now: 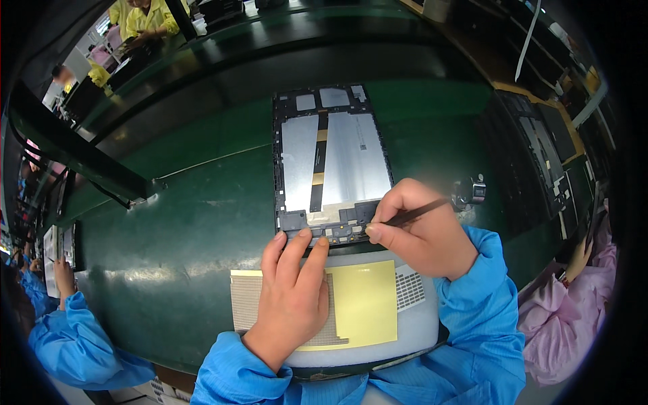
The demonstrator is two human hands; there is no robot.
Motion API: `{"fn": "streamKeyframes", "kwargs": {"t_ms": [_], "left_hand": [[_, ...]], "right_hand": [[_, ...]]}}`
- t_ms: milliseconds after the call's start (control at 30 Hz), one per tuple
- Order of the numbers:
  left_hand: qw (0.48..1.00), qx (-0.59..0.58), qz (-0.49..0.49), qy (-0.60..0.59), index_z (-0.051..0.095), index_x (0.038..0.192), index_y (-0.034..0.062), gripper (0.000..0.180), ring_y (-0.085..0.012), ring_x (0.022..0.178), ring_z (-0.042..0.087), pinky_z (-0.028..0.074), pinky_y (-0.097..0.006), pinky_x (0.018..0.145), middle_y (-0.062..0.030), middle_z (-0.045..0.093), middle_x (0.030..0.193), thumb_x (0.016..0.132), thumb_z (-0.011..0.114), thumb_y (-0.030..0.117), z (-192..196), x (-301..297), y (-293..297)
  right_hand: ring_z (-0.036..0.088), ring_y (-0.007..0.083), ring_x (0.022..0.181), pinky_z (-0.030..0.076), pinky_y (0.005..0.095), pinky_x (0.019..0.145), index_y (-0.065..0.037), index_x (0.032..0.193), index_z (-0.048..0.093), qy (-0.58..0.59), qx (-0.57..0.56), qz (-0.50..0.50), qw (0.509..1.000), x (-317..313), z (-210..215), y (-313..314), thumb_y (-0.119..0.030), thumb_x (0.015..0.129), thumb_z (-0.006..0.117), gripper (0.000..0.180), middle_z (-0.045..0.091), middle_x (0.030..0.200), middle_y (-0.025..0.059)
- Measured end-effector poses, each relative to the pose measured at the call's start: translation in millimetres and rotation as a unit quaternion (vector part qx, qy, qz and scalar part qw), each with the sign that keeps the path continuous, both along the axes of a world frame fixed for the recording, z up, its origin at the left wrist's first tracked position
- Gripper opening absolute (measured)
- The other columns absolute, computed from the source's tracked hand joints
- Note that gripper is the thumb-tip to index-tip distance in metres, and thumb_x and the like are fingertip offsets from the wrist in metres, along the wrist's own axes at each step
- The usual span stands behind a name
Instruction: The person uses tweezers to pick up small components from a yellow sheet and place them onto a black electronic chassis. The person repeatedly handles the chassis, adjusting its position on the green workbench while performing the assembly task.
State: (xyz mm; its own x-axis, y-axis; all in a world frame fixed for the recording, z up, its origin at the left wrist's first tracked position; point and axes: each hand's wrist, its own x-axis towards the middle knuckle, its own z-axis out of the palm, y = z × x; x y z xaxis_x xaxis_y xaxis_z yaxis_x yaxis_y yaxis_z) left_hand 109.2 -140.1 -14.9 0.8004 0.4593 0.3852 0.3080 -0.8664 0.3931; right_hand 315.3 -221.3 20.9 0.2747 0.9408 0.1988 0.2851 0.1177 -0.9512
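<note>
Silver tablet back panel stretches lengthwise away from you; your right hand pinches thin tweezers at its near edge, left hand fingers flat, steadying.

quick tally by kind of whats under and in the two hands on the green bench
opened tablet back: 1
thin dark tool in the right hand: 1
yellow sheet beside the left hand: 1
dotted part sheets: 2
white pad: 1
total: 6

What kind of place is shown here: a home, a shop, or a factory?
Most likely an electronics assembly line. An opened tablet chassis lies on a long green conveyor belt, and neighbouring workers wear blue sleeves and pink work coats.
</note>
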Motion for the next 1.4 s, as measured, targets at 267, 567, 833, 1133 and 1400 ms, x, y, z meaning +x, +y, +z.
{"fn": "streamKeyframes", "kwargs": {"t_ms": [267, 567, 833, 1133, 1400], "left_hand": [[1.000, -0.007, -0.001, -0.002, 0.051, 0.124, -0.0024, 0.056, -0.0462, 0.124, 0.032, 0.027, -0.053, 0.106, -0.0231, 0.042, 0.130, 0.068, 0.056, -0.009, 0.3, -0.6, -0.4], [1.000, -0.006, 0.000, -0.002, 0.051, 0.124, -0.0025, 0.056, -0.0466, 0.123, 0.033, 0.026, -0.054, 0.106, -0.0233, 0.042, 0.130, 0.069, 0.057, -0.008, 0.0, -1.1, -0.1], [1.000, -0.007, -0.002, -0.003, 0.051, 0.124, -0.0023, 0.056, -0.0466, 0.124, 0.033, 0.027, -0.053, 0.106, -0.0233, 0.042, 0.130, 0.069, 0.058, -0.007, 0.3, -0.2, 0.0], [1.000, -0.004, -0.002, -0.006, 0.051, 0.124, -0.0021, 0.056, -0.0467, 0.124, 0.032, 0.027, -0.053, 0.106, -0.0233, 0.042, 0.131, 0.069, 0.058, -0.007, 0.0, -0.5, -0.4], [1.000, -0.002, 0.001, -0.004, 0.051, 0.124, -0.0021, 0.056, -0.0468, 0.123, 0.033, 0.027, -0.053, 0.106, -0.0234, 0.042, 0.131, 0.069, 0.058, -0.007, 0.6, 0.0, -0.3]], "right_hand": [[0.053, 0.0082, 0.072, 0.045, 0.0233, 0.062, -0.002, 0.086, 0.053, 0.042, -0.015, -0.006, 0.999, -1.1, 2.7, -3.8, -0.003, 0.084, 0.068, 0.016, 0.055, 0.080, 0.0040], [0.058, 0.0112, 0.079, 0.050, 0.0264, 0.070, 0.000, 0.088, 0.055, 0.047, -0.029, 0.002, 0.998, -6.4, 5.9, -6.1, 0.000, 0.085, 0.066, 0.011, 0.057, 0.082, 0.0053], [0.055, 0.0265, 0.072, 0.045, 0.0328, 0.065, -0.002, 0.084, 0.056, -0.139, 0.031, -0.003, 0.990, -15.0, 12.6, -5.4, -0.001, 0.080, 0.068, 0.012, 0.055, 0.081, 0.0107], [0.057, 0.0176, 0.075, 0.047, 0.0306, 0.067, -0.001, 0.086, 0.055, -0.038, 0.014, -0.003, 0.999, -13.5, 8.0, -7.3, 0.000, 0.084, 0.065, 0.011, 0.056, 0.082, 0.0073], [0.055, 0.0106, 0.075, 0.047, 0.0266, 0.066, -0.001, 0.088, 0.053, -0.003, -0.027, -0.015, 1.000, -10.8, 7.6, -7.1, -0.002, 0.086, 0.065, 0.012, 0.057, 0.083, 0.0061]]}}
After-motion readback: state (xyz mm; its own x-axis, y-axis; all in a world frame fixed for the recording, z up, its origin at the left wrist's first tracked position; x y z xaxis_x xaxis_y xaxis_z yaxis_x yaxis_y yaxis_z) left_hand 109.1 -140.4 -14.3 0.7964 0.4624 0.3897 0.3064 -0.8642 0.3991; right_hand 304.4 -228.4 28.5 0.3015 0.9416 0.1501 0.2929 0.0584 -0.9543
